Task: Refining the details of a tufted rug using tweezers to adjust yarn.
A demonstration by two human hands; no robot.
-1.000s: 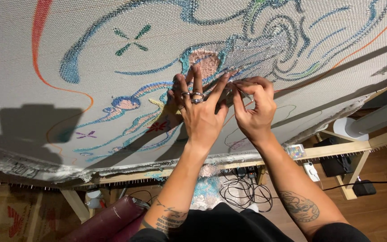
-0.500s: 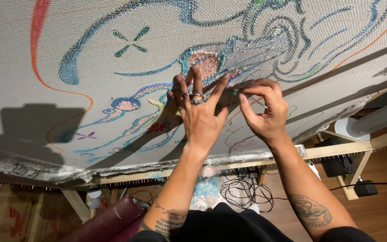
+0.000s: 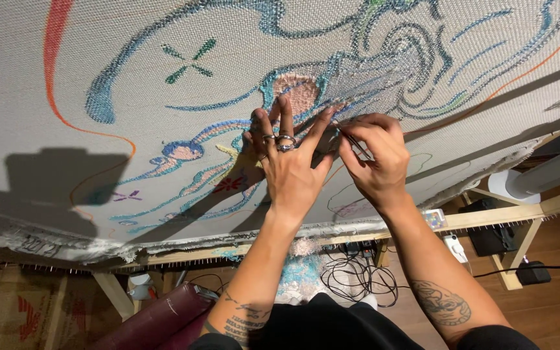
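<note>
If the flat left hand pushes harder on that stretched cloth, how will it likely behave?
The cloth looks pulled taut on the wooden frame, so it would probably give slightly and spring back rather than fold. Its frayed loose edge suggests it goes floppy once unpinned. The coarse open weave under the left hand likely grips fingers rather than slipping. The right hand pinches a thin dark tool.

Canvas (image 3: 163,84) stretched on wooden frame (image 3: 487,217). Left hand (image 3: 290,165) flat on canvas; right hand (image 3: 374,159) just beside it, to its right. Cable tangle (image 3: 358,279) on floor (image 3: 552,304) below frame; roll (image 3: 153,321) lower left.
</note>
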